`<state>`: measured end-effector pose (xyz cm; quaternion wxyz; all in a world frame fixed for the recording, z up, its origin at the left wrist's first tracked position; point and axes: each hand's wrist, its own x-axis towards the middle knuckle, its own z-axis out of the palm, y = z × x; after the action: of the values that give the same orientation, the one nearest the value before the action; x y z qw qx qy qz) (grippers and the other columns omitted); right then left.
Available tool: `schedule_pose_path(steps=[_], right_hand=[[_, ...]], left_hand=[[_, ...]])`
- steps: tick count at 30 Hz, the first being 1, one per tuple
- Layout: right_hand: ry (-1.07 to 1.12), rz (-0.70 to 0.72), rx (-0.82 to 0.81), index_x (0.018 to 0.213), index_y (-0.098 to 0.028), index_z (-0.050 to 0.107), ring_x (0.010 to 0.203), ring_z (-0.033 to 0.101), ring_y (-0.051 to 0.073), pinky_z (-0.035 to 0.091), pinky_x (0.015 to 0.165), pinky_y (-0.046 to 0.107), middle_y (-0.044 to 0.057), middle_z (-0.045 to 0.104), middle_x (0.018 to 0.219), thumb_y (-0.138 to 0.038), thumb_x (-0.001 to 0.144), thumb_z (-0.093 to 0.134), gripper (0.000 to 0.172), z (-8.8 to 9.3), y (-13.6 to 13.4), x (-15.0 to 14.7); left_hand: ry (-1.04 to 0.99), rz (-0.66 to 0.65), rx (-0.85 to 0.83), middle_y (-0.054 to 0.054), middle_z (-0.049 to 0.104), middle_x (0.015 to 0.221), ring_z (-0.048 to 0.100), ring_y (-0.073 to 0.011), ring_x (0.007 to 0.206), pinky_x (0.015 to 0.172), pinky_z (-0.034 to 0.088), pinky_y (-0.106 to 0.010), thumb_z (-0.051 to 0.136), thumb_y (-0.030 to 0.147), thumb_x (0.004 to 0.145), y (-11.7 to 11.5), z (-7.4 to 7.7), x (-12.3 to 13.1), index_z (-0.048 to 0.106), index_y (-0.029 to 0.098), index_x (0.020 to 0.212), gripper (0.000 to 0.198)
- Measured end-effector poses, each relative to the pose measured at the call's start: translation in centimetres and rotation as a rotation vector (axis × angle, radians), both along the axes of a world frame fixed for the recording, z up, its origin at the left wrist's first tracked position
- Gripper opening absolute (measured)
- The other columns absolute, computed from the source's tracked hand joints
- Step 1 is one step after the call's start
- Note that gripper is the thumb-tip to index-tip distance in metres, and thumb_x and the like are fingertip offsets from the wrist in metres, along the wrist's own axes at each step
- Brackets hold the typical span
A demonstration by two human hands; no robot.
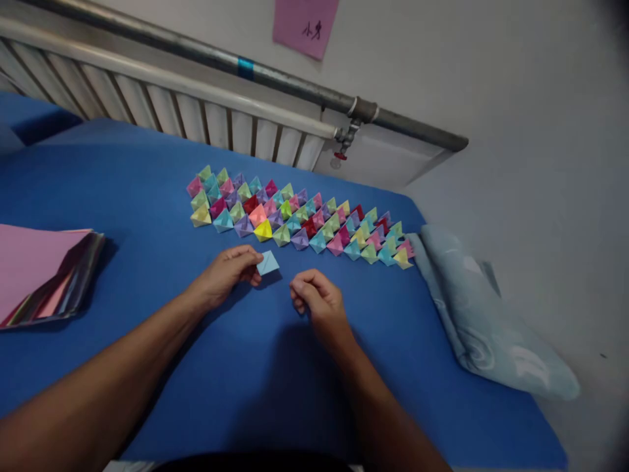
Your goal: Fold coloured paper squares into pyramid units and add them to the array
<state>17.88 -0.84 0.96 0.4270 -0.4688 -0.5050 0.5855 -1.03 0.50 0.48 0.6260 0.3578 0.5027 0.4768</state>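
Note:
Between the thumb and fingers of my left hand (233,272) is a small folded square of light blue paper (268,263), with crease lines showing on its face. My right hand (318,296) is a short way to the right of it, fingers curled and thumb against the forefinger; no object shows in it. Just beyond both hands stand several rows of small folded paper boats (299,239) in many colours, set close together in a slanting band.
At the left lies a stack of coloured paper sheets (44,275), pink on top. A folded light blue blanket (486,314) hangs over the right edge of the blue surface (206,373). Behind are a white radiator (189,118), a metal pipe (295,85) and a pink note (305,26).

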Motion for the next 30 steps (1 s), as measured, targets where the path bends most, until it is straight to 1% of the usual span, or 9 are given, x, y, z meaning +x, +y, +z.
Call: schedule_pose_path(steps=[3,4,8,13,18,22,25,28,30], right_hand=[[-0.023,-0.067,-0.073,0.074,-0.019,0.059,0.051,0.042,0.008,0.030,0.045,0.021,-0.004,0.055,0.062,-0.047,0.072,0.065,0.028,-0.4,0.4,-0.2],[-0.042,-0.060,-0.097,0.075,-0.019,0.060,0.051,0.043,0.008,0.031,0.044,0.021,-0.003,0.056,0.064,-0.048,0.072,0.064,0.030,-0.5,0.6,-0.3],[-0.081,0.070,-0.139,0.082,-0.018,0.063,0.048,0.045,0.009,0.033,0.044,0.022,-0.003,0.056,0.061,-0.049,0.072,0.063,0.032,-0.8,0.9,-0.6],[-0.104,0.098,-0.150,0.068,-0.020,0.057,0.045,0.039,0.007,0.030,0.046,0.022,-0.006,0.050,0.053,-0.039,0.071,0.062,0.020,-0.8,0.6,-0.7],[-0.111,0.107,-0.093,0.064,-0.020,0.054,0.049,0.040,0.008,0.029,0.048,0.021,-0.006,0.048,0.053,-0.037,0.071,0.060,0.020,-0.8,0.4,-0.7],[-0.138,0.118,-0.071,0.063,-0.020,0.052,0.050,0.038,0.008,0.028,0.049,0.021,-0.006,0.047,0.052,-0.036,0.072,0.059,0.019,-1.0,0.2,-1.0],[-0.152,0.126,-0.078,0.063,-0.020,0.053,0.050,0.038,0.008,0.029,0.049,0.021,-0.006,0.047,0.053,-0.033,0.072,0.059,0.017,-1.0,0.1,-1.1],[-0.145,0.149,-0.061,0.069,-0.020,0.056,0.052,0.042,0.009,0.032,0.050,0.021,-0.005,0.050,0.058,-0.037,0.076,0.059,0.019,-0.8,0.1,-0.7],[-0.142,0.087,0.036,0.078,-0.020,0.059,0.057,0.046,0.010,0.037,0.053,0.022,-0.004,0.053,0.065,-0.038,0.078,0.060,0.018,-0.7,-0.1,-0.3]], left_hand=[[0.013,-0.071,0.025,0.000,0.061,0.052,0.057,-0.0124,0.052,0.058,0.045,-0.025,0.074,0.041,0.067,-0.3,0.1,0.3,0.059,0.017,0.063,0.028],[0.031,-0.099,0.034,0.000,0.062,0.053,0.057,-0.0123,0.053,0.058,0.045,-0.026,0.074,0.043,0.068,-0.5,0.1,0.4,0.060,0.017,0.064,0.030],[0.109,-0.189,0.078,0.000,0.063,0.056,0.055,-0.0119,0.055,0.061,0.044,-0.027,0.074,0.050,0.071,-1.0,0.0,0.9,0.062,0.017,0.064,0.036],[0.140,-0.247,0.074,0.000,0.062,0.058,0.055,-0.0124,0.057,0.063,0.044,-0.029,0.074,0.057,0.069,-1.3,-0.1,1.2,0.062,0.017,0.064,0.042],[0.119,-0.255,0.089,0.000,0.064,0.065,0.057,-0.0124,0.060,0.063,0.045,-0.029,0.077,0.056,0.067,-1.5,0.1,1.7,0.067,0.017,0.073,0.042],[0.043,-0.229,0.067,0.002,0.061,0.059,0.054,-0.0106,0.055,0.058,0.044,-0.027,0.083,0.051,0.061,-1.5,0.3,1.8,0.064,0.016,0.065,0.040],[0.010,-0.217,0.018,0.001,0.062,0.058,0.054,-0.0105,0.052,0.057,0.044,-0.027,0.086,0.047,0.058,-1.4,0.2,1.6,0.063,0.015,0.064,0.039],[-0.019,-0.199,-0.039,0.001,0.062,0.058,0.055,-0.0102,0.049,0.054,0.045,-0.026,0.087,0.044,0.054,-1.2,-0.1,1.2,0.062,0.014,0.064,0.040],[-0.031,-0.187,-0.053,0.001,0.061,0.057,0.055,-0.0099,0.047,0.053,0.045,-0.026,0.088,0.042,0.054,-1.1,-0.1,1.1,0.060,0.014,0.063,0.040]])
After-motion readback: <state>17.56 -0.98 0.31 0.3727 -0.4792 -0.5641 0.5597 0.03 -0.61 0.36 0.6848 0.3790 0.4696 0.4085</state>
